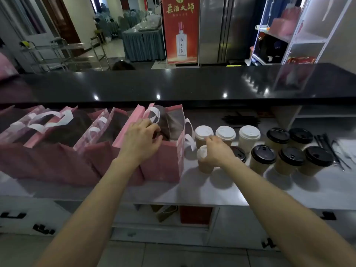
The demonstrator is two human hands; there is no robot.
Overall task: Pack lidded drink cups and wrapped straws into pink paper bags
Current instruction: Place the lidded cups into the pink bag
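Three pink paper bags stand in a row on the counter; the rightmost pink bag (163, 160) is open. My left hand (141, 140) grips the near rim of that bag, fingers curled over its edge. My right hand (214, 152) grips a white-lidded brown cup (204, 160) just right of the bag, its lid tilted toward the bag. Three more white-lidded cups (225, 132) stand behind it. Several black-lidded cups (290, 158) stand farther right. Wrapped black straws (240, 118) lie at the back.
Two other pink bags (63, 151) with white handles stand to the left. A raised black countertop (173, 83) overhangs the back of the work surface (221, 191). More black straws (327, 145) lie at the far right.
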